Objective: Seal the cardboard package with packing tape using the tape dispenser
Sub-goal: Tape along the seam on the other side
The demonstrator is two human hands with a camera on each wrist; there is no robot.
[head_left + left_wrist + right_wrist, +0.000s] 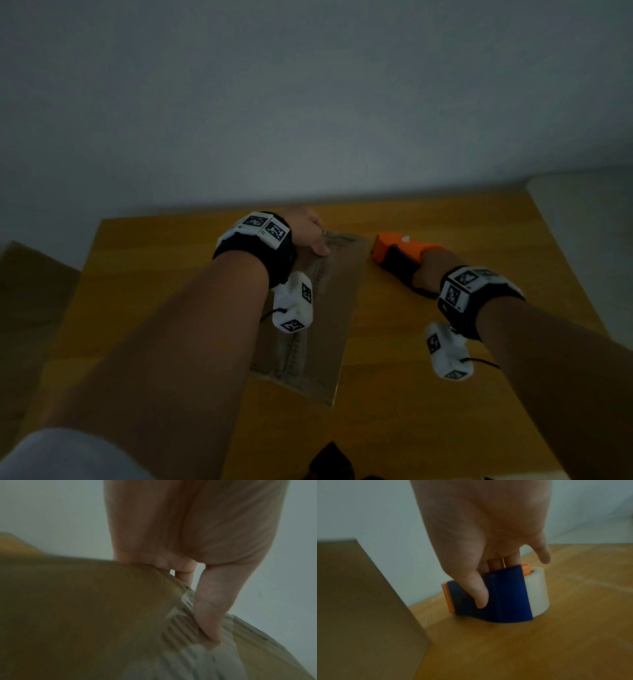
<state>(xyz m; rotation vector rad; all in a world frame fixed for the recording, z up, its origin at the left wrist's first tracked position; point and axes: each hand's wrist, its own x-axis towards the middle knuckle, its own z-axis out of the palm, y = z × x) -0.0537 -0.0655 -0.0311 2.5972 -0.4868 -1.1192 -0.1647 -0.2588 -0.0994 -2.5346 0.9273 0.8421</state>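
Observation:
A flat brown cardboard package (329, 308) lies in the middle of the wooden table (445, 394), with a strip of clear tape (308, 308) running along its length. My left hand (308, 233) lies on the package's far end; its thumb (211, 622) presses down on the ribbed tape (197, 655). To the right of the package, an orange and blue tape dispenser (400, 253) stands on the table. My right hand (431, 263) grips it from above, thumb (479, 595) on its blue side (508, 599). A white tape roll (537, 591) sits in the dispenser.
A grey wall (308, 102) rises just behind the table's far edge. A brown surface (30, 291) stands lower at the left. Something dark (332, 462) shows at the table's near edge. In the right wrist view the package side (359, 601) stands at left.

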